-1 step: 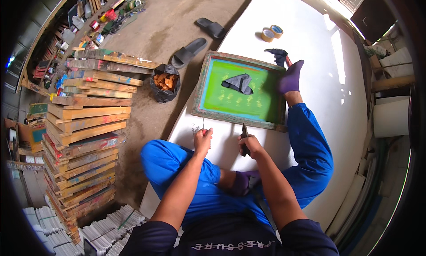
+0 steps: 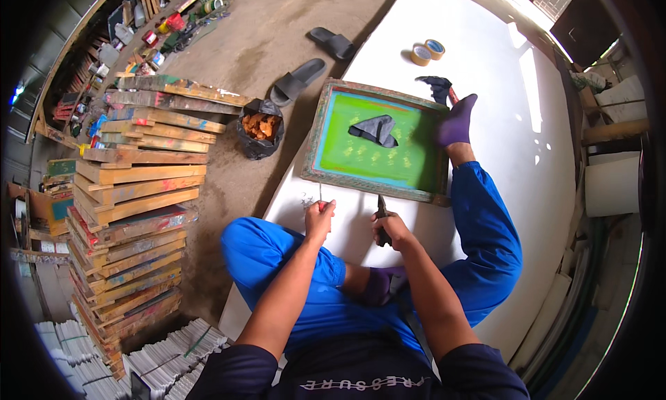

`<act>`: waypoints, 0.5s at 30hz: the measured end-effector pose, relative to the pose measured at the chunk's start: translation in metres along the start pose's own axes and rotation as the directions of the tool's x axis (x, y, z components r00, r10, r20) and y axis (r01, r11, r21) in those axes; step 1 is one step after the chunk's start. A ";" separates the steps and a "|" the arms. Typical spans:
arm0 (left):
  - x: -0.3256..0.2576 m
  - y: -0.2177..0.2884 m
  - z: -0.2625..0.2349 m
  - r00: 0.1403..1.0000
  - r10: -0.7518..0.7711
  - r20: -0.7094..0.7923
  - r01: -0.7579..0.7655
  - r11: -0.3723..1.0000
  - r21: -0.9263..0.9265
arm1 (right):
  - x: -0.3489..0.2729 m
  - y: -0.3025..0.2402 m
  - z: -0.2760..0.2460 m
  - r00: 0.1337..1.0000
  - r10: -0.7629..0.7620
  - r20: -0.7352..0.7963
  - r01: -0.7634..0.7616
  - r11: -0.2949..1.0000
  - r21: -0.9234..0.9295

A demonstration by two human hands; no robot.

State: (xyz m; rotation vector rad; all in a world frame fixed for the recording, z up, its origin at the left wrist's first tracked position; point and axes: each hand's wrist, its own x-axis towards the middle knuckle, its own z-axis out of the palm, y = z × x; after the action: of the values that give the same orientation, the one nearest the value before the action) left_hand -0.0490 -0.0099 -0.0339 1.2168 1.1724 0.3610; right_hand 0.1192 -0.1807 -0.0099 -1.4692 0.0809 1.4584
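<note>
I sit on a white board (image 2: 534, 109) in blue trousers and purple socks. In front of my knees lies a wooden screen frame (image 2: 311, 140) with green mesh, and a dark grey cloth (image 2: 374, 129) rests on the mesh. My left hand (image 2: 319, 221) pinches a thin, short pin-like piece just off the frame's near edge. My right hand (image 2: 393, 228) grips a dark hand tool (image 2: 381, 207) whose tip points at that same edge. A few tiny bits (image 2: 306, 202) lie on the board beside my left hand.
Two tape rolls (image 2: 427, 51) and another dark cloth (image 2: 436, 87) lie beyond the frame. Left of the board are two dark slippers (image 2: 298, 81), a black bag of orange scraps (image 2: 258, 126) and tall stacks of wooden frames (image 2: 139, 192).
</note>
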 end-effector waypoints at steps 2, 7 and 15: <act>-0.007 0.007 0.004 0.997 0.020 0.080 -0.017 0.999 -0.039 | -0.007 0.006 0.013 0.997 -0.004 0.071 0.008 0.999 -0.053; -0.015 0.013 0.003 0.986 0.078 0.148 -0.063 0.992 -0.108 | -0.007 0.004 0.067 0.962 0.084 0.261 -0.028 0.977 -0.210; -0.006 0.022 -0.006 1.000 0.013 -0.025 -0.016 0.992 -0.122 | 0.011 -0.012 0.087 0.931 0.168 0.324 -0.099 0.971 -0.218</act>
State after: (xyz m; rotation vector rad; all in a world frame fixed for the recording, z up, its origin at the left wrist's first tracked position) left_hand -0.0489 -0.0030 -0.0119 1.1175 1.1454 0.4532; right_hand 0.0684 -0.1111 0.0107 -1.3654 -0.1865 1.8586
